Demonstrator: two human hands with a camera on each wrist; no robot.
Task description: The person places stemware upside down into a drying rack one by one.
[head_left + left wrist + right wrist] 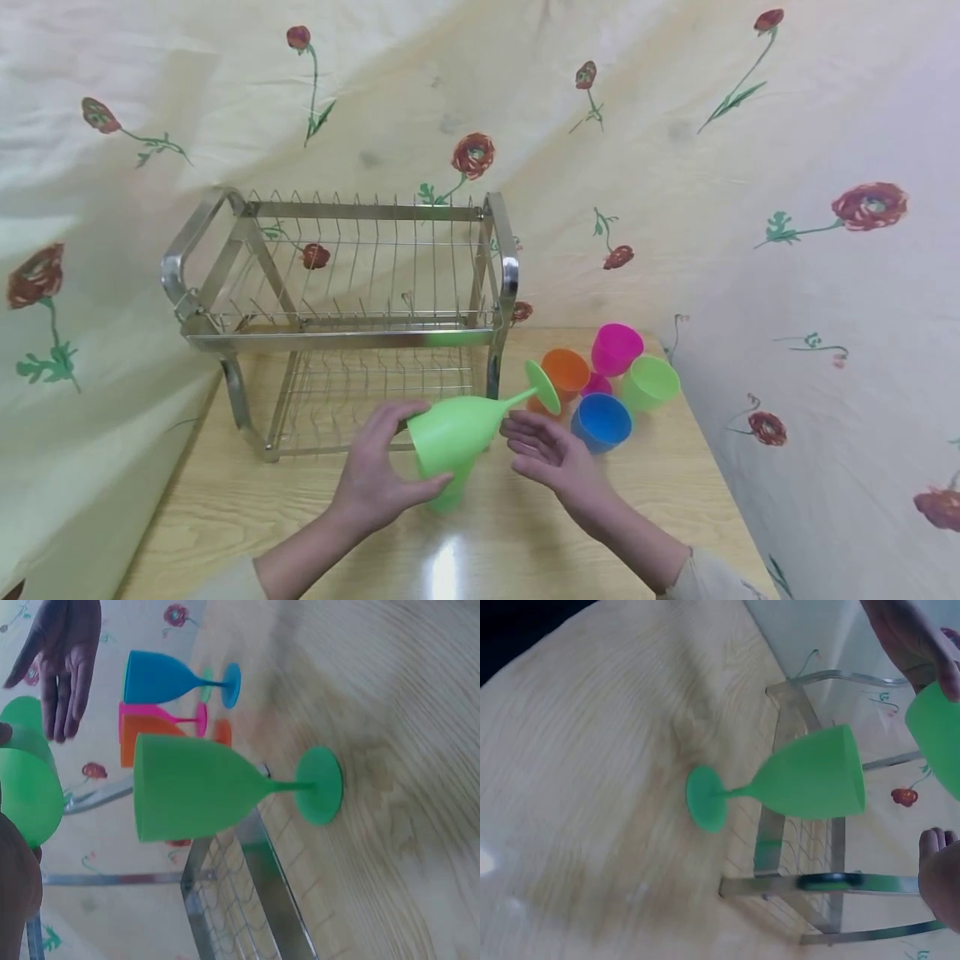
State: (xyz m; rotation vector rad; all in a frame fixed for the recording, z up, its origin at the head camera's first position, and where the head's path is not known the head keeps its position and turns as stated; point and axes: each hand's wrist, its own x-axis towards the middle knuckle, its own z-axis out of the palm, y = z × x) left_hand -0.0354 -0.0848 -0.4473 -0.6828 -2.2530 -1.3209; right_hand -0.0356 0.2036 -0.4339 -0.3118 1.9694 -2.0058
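My left hand (pixel 372 482) grips a light green goblet (pixel 457 429) by its bowl, thumb on the near side. The goblet is tilted, its mouth down to the left and its foot up to the right. My right hand (pixel 561 467) is held beside the stem, fingers loosely extended, with nothing in it. Beneath the held goblet, a second green goblet (pixel 199 787) stands upright on the table; in the head view it is mostly hidden. In the right wrist view the standing goblet (pixel 806 776) shows whole, apart from both hands.
A two-tier metal dish rack (pixel 345 337) stands at the back left of the wooden table (pixel 247 517). To the right several goblets are grouped: blue (pixel 602 421), orange (pixel 564 372), pink (pixel 617 348) and light green (pixel 651 382). Flowered cloth (pixel 675 167) hangs behind.
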